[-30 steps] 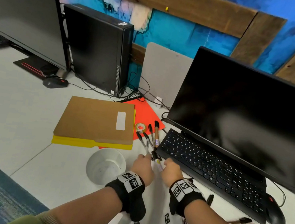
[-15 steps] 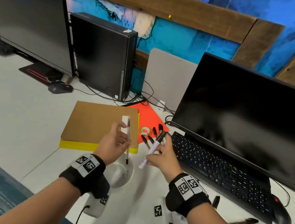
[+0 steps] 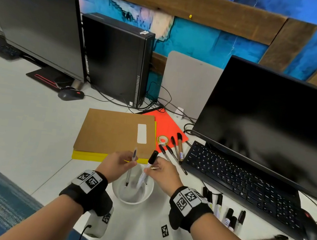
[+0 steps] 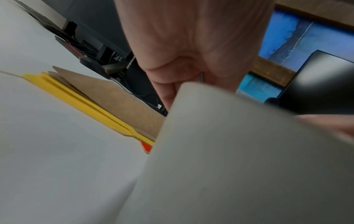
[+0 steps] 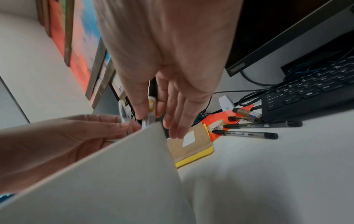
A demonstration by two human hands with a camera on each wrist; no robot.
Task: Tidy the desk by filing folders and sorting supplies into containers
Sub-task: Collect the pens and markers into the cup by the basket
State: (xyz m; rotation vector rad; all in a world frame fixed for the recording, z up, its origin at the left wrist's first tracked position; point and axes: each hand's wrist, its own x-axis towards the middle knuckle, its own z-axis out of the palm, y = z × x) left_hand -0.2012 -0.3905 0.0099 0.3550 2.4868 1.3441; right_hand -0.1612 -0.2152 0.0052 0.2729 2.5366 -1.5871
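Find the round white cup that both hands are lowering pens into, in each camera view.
Head: the round white cup sits low centre, between the two wrists.
Left wrist: its blurred pale wall fills the lower right.
Right wrist: its wall fills the lower left.
Shared landmark: the brown folder on the yellow folder, just beyond the cup.

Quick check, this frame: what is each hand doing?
Left hand: pinches a thin pen, tip in the white cup.
Right hand: pinches a black-capped marker, tip in the cup.
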